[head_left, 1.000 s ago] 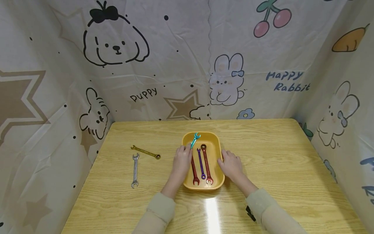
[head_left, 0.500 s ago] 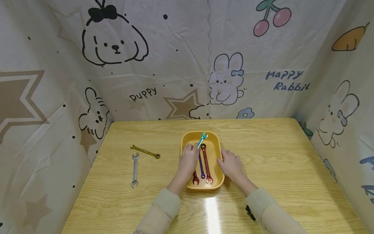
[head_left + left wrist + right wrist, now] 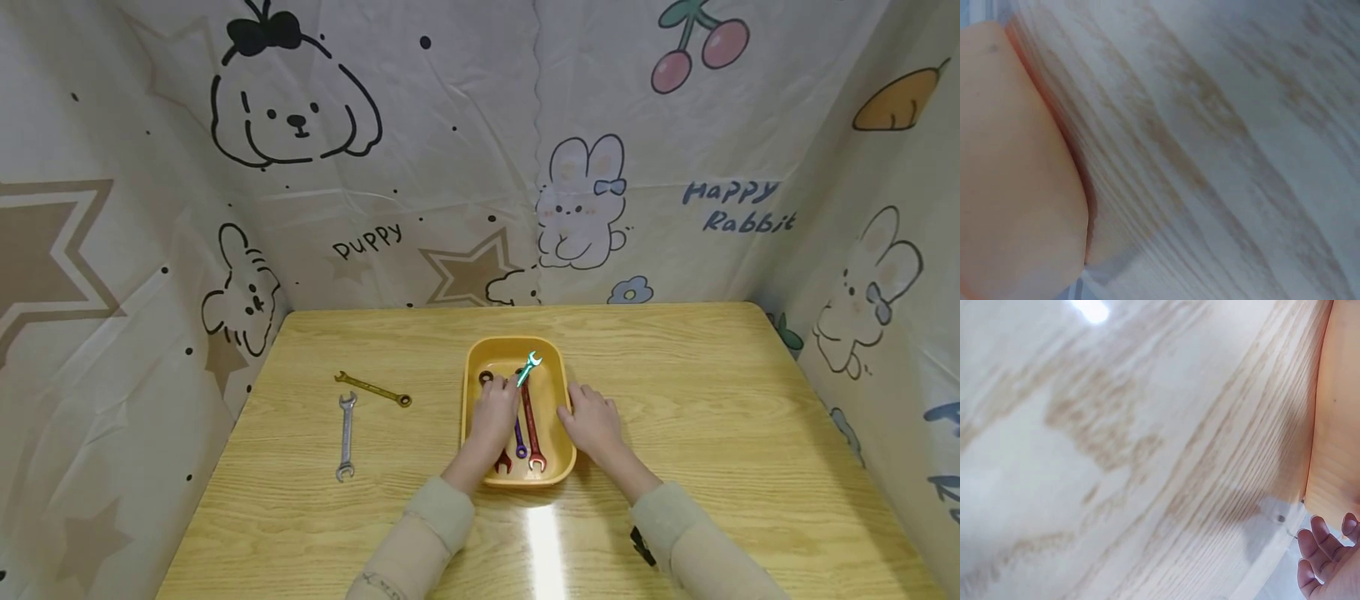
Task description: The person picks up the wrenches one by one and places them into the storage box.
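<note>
Left hand (image 3: 495, 417) pinches shiny teal metal wrench (image 3: 529, 367) over yellow rounded plastic tray (image 3: 555, 425), open end toward 1 o'clock. Right hand (image 3: 592, 423) at tray's 3 o'clock rim; grip unclear. Inside already: two red metal wrenches (image 3: 530, 417), purple metal wrench (image 3: 519, 437). Remaining outside, around 9 o'clock: gold metal wrench (image 3: 375, 389), silver metal wrench (image 3: 347, 437).

left grip (image 3: 495, 414) farther right over tray (image 3: 556, 421), teal wrench (image 3: 528, 367) shifted along, left red wrench's ring (image 3: 486, 377) uncovered
</note>
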`<state>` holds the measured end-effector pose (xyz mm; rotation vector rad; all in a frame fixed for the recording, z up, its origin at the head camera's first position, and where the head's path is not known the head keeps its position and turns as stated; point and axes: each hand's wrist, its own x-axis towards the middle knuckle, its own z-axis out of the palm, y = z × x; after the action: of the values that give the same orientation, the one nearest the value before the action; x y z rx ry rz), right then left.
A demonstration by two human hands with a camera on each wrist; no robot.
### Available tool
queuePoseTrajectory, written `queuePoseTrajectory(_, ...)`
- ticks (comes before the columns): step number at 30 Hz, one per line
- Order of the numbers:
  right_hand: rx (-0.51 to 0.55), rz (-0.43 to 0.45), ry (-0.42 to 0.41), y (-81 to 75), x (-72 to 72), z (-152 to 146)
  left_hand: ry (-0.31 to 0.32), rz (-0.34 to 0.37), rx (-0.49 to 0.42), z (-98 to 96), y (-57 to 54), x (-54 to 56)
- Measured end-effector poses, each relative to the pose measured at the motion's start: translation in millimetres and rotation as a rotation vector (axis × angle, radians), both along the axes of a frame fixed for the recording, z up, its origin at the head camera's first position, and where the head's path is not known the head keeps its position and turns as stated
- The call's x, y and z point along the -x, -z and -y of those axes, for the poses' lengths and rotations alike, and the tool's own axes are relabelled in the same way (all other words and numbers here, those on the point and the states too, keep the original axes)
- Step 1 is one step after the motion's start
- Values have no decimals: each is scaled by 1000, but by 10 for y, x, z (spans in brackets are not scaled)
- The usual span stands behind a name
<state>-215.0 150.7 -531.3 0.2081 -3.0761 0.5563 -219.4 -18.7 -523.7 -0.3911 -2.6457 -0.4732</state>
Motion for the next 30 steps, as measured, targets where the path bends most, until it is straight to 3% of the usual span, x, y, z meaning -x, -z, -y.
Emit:
queuePoseTrajectory(9,5,-18,2,-6,-9,2,1,37,67,-59,84,17)
queuePoseTrajectory(24,1,-28,5,14,-6,0,-6,245,157,-110,132,112)
queuePoseTrajectory(30,3,-22,5,11,-3,-7,-5,255,215,-122,172,115)
